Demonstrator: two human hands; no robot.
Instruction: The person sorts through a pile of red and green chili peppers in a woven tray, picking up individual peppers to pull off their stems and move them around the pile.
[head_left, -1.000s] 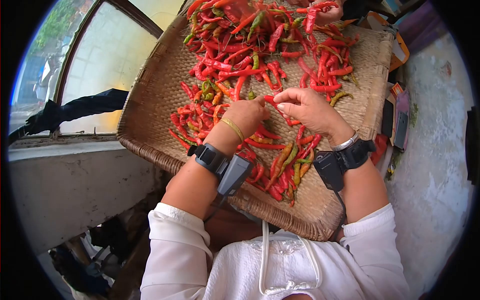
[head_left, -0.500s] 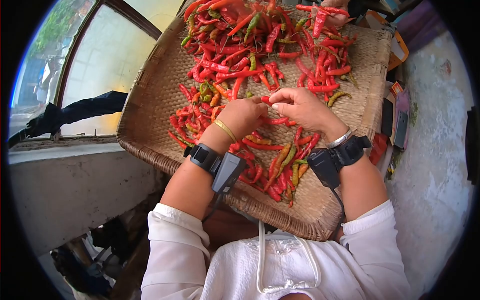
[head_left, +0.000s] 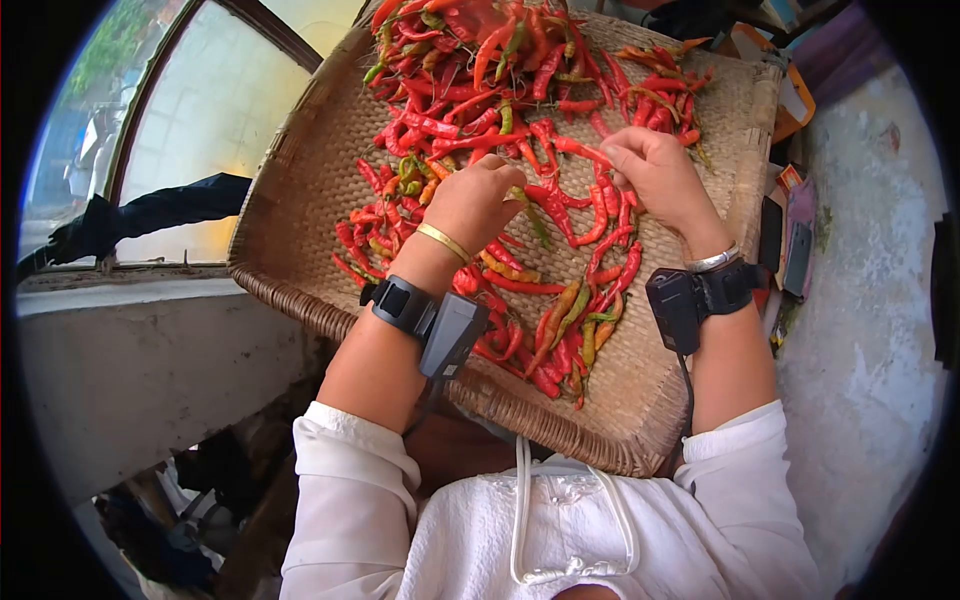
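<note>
A large woven basket tray (head_left: 715, 290) holds many chili peppers, mostly red with some green and orange. My left hand (head_left: 468, 208) is closed over the middle of the tray, and a green chili pepper (head_left: 540, 222) hangs at its fingertips. To the right, my right hand (head_left: 662, 182) pinches the end of a red chili pepper (head_left: 582, 150) between thumb and fingers. Loose red peppers (head_left: 600, 215) lie between and below the hands. A dense heap of red peppers (head_left: 465, 95) fills the far part of the tray.
A window (head_left: 215, 120) and a concrete ledge (head_left: 150, 370) stand on the left, with a black wrapped bar (head_left: 180, 210) reaching toward the tray. Boxes and a phone-like dark object (head_left: 800, 245) sit right of the tray, beside a worn pale wall (head_left: 870, 270).
My hands have moved apart, the right one going up and right. A green pepper now shows at my left fingertips. Another person's hand at the far right of the tray has gone from view.
</note>
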